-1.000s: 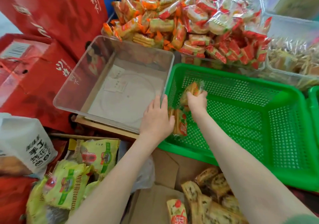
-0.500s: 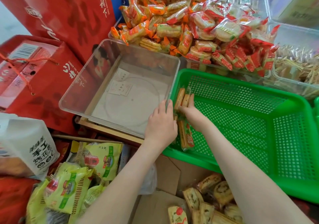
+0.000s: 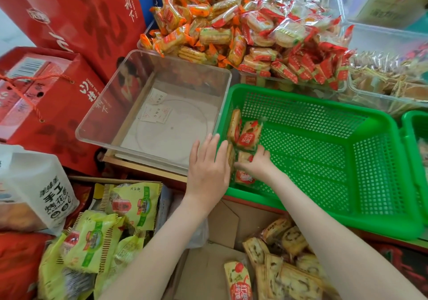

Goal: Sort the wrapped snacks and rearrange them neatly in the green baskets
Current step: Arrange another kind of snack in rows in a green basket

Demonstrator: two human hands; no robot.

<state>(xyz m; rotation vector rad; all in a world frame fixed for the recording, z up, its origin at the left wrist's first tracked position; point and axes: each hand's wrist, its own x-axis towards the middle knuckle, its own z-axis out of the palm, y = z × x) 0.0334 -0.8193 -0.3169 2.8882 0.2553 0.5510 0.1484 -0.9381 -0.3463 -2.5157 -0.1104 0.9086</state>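
The green basket (image 3: 375,126) sits right of a clear plastic bin (image 3: 176,62), and the wrapped snacks are gathered in its near left corner, in a row along the left wall. The rear packet (image 3: 234,126) stands on its narrow edge flat against that wall, long axis running along it and away from the person. A tilted packet (image 3: 249,135) leans on it, red label facing up and right, long axis also pointing away but slanted toward the basket's middle. A lower packet (image 3: 244,177) lies nearest the front rim, lengthwise along the same wall. The hands are close together on either side of the wall. The left hand (image 3: 208,161) is outside, fingers straight and spread a little, laid against the wall above the bin's corner. The right hand (image 3: 254,165) is inside, its fingers reaching left onto the packets; whether they curl round one cannot be told. Behind the basket lies a heap of orange and red snacks (image 3: 243,33). A second green basket (image 3: 412,123) shows at the right edge, and a carton of bread-like snacks (image 3: 289,265) lies between the forearms.
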